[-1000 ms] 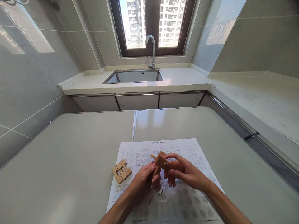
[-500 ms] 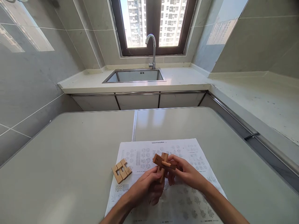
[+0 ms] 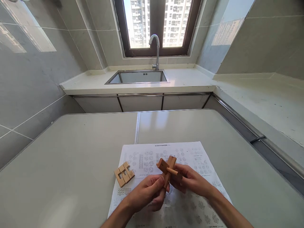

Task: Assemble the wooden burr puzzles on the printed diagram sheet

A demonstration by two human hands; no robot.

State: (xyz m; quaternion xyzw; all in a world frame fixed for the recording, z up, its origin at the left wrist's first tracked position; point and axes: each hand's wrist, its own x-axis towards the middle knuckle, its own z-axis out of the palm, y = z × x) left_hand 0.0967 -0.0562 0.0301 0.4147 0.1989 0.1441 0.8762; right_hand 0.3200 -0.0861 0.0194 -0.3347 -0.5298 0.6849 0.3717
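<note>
Two crossed wooden bars [image 3: 169, 165] show in our head view, our left hand [image 3: 150, 193] pinching the near end, our right hand [image 3: 193, 180] holding the right end. Left of our hands lies a notched wooden block [image 3: 121, 180]; beyond them, a sink [image 3: 140, 77], its bottom hidden from us.

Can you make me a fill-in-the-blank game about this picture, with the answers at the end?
1. The left hand and the ____ hand hold crossed reddish-brown wooden pieces.
2. The big printed paper sheet is coloured ____.
3. The flat, pale wooden block lies by the sheet's ____ edge.
4. The curved, silver-coloured tap is made of shiny ____.

Missing words: right; white; left; metal.
</note>
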